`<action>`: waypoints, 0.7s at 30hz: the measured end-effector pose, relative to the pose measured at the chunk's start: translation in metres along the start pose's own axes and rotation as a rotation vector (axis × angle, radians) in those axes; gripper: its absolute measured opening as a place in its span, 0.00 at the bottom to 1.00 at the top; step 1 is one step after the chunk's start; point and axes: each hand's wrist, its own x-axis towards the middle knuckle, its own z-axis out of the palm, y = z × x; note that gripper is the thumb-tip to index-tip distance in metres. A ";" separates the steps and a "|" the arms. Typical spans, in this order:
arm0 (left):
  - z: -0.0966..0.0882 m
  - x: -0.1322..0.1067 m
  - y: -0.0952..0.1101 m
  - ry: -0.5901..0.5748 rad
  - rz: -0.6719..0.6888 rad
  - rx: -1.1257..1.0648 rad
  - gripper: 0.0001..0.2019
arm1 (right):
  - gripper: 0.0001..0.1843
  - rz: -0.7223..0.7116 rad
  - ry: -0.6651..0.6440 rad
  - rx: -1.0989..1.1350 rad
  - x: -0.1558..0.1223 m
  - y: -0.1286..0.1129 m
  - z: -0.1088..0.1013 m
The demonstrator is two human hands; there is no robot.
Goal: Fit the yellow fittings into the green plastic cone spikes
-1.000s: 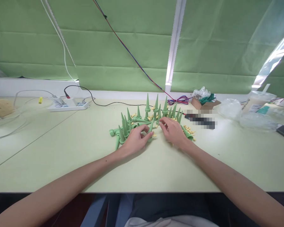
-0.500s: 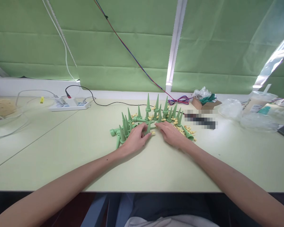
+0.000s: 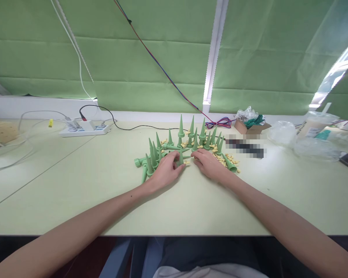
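Landmark: the held cone (image 3: 181, 157), one count, green, on the table (image 3: 174, 208). Two hands, both yours. Your left hand (image 3: 166, 170) lies just left of the landmark and pinches it between thumb and fingers. Its long axis is near vertical, tip up; your thumb hides part of the base. One yellow peg (image 3: 186, 162) sticks out at its lower right. Your right hand (image 3: 208, 164) is right of the landmark, apart from it, palm down, fingers drawn together; you cannot tell from here whether they grip anything. One lying cone (image 3: 187, 156) points its tip right, from behind the landmark toward your right fingertips.

Left of the landmark, one downturned cone (image 3: 144, 173) lies with its narrow end toward you. To the right, past your right hand, one open-ended cone (image 3: 229, 163) lies with its wide mouth toward you and its tip away to the left. Loose yellow pieces (image 3: 233, 158) lie around it, too many and too small to count.

Behind and to both sides of the landmark: at least twelve standing cones (image 3: 181, 127), tips up, some overlapping. Farther, right: one blurred dark object (image 3: 246, 146). Farther, well left: one power strip (image 3: 85, 129). Farther, right: one cardboard box (image 3: 251, 127). Farthest, beyond the landmark: green blinds (image 3: 150, 46), at least three panels.
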 end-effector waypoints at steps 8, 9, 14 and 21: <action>0.000 0.000 0.002 -0.002 -0.020 -0.075 0.09 | 0.10 -0.035 0.020 0.006 -0.002 0.001 0.004; 0.000 0.000 0.003 -0.005 -0.023 -0.084 0.09 | 0.11 -0.041 0.033 0.018 -0.002 0.000 0.004; 0.001 -0.004 0.005 0.021 -0.022 -0.116 0.12 | 0.12 -0.034 0.112 0.080 -0.002 -0.006 0.002; 0.001 -0.006 0.008 0.123 0.045 -0.121 0.17 | 0.11 0.024 0.312 0.199 -0.002 -0.016 -0.004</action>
